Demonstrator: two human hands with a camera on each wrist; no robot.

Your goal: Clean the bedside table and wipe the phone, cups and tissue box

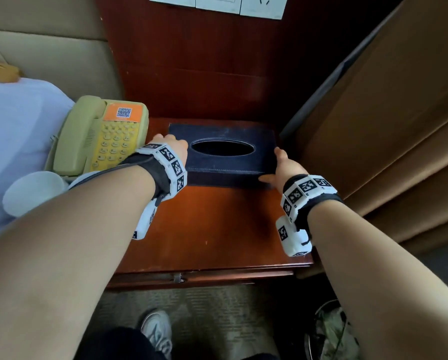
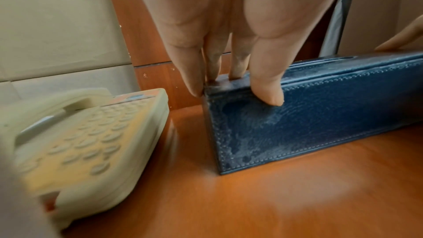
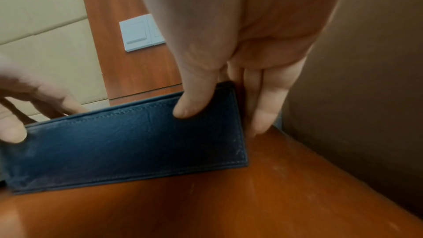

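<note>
A dark blue leather tissue box (image 1: 222,154) with an oval slot stands at the back of the red-brown bedside table (image 1: 212,229). My left hand (image 1: 172,146) grips its left end, thumb on the front face and fingers down the side (image 2: 228,71). My right hand (image 1: 282,165) grips the right end the same way (image 3: 219,100). The box's dusty front face (image 2: 320,115) fills the left wrist view, and its right half (image 3: 128,142) the right wrist view. A beige phone (image 1: 100,139) with yellowed keys and an orange sticker sits left of the box (image 2: 87,142). A white cup (image 1: 33,193) is at the far left.
A padded beige headboard (image 1: 48,48) and white bedding (image 1: 15,126) lie to the left. Brown curtains (image 1: 399,126) hang close on the right. Wall switches (image 1: 217,3) sit on the wood panel behind. A drawer front (image 1: 204,276) and a shoe (image 1: 157,331) are below.
</note>
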